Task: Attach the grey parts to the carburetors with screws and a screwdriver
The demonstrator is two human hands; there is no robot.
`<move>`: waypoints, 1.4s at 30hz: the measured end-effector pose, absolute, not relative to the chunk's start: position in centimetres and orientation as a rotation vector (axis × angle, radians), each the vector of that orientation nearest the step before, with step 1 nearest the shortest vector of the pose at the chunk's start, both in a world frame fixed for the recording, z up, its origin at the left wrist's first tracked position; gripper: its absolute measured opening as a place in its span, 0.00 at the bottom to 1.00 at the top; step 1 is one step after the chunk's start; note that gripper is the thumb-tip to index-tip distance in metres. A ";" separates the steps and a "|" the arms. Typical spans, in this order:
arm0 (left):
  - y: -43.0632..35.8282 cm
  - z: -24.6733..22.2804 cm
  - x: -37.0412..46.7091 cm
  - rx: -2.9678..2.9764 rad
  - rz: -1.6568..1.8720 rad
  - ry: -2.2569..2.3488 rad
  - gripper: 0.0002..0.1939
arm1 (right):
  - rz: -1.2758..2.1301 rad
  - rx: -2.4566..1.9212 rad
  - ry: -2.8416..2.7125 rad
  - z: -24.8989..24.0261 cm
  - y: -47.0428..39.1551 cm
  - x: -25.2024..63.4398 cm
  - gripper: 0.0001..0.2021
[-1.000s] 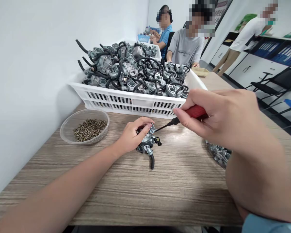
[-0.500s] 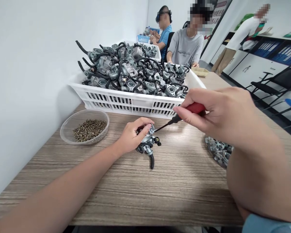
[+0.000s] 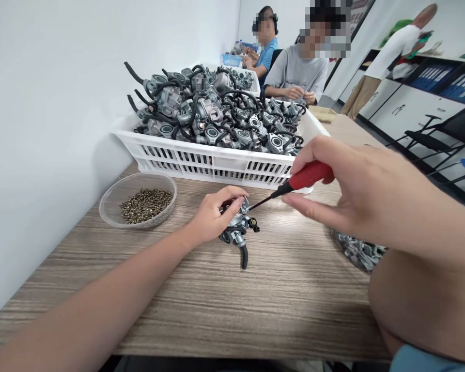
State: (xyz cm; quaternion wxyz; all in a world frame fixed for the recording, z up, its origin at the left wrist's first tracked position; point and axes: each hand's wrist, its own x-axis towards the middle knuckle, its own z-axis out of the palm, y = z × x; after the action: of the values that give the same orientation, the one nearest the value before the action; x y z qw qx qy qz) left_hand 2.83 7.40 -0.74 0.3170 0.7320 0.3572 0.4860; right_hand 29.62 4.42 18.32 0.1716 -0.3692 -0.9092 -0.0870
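Note:
On the wood-grain table, my left hand is closed around a small metal carburetor with a black hose stub pointing toward me. My right hand holds a screwdriver by its red handle, the thumb lifted off the handle's underside. The thin dark shaft slants down to the left, and its tip meets the upper right side of the carburetor. The exact contact point is too small to make out.
A clear bowl of brass-coloured screws stands at left. Behind is a white crate heaped with carburetors. Metal parts lie partly behind my right forearm. Beyond the crate, two people sit and one person stands.
My right thumb has come away from the red handle, showing more of it. The screwdriver tip and my left hand stay at the carburetor. The seated person in grey has raised both hands together.

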 end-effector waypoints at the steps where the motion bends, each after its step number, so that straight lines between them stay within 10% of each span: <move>1: 7.4 -0.8 2.8 1.929 1.277 0.940 0.11 | -0.162 -1.004 -2.644 18.6 4.4 30.0 0.13; 12: 7.3 -0.8 2.8 1.925 1.275 0.944 0.12 | -0.550 -1.147 -2.400 17.8 4.2 28.1 0.17; 18: 7.2 -0.6 2.8 1.982 1.271 0.974 0.11 | 0.011 -0.916 -2.695 19.2 4.0 29.0 0.09; 25: 7.2 -0.5 2.8 1.971 1.256 0.981 0.12 | -0.489 -1.150 -2.426 17.9 4.5 28.0 0.16; 32: 7.2 -0.6 2.7 1.994 1.244 0.978 0.11 | 0.058 -0.901 -2.694 18.9 4.3 29.8 0.09; 42: 7.3 -0.7 2.8 1.951 1.250 0.970 0.11 | -0.340 -1.146 -2.553 18.2 4.7 29.7 0.15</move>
State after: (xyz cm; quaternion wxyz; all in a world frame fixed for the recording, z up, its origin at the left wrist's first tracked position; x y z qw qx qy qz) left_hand 2.77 7.30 -0.74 0.3096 0.7386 0.3672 0.4730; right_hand 29.73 4.71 18.21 0.1604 -0.4012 -0.8940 -0.1189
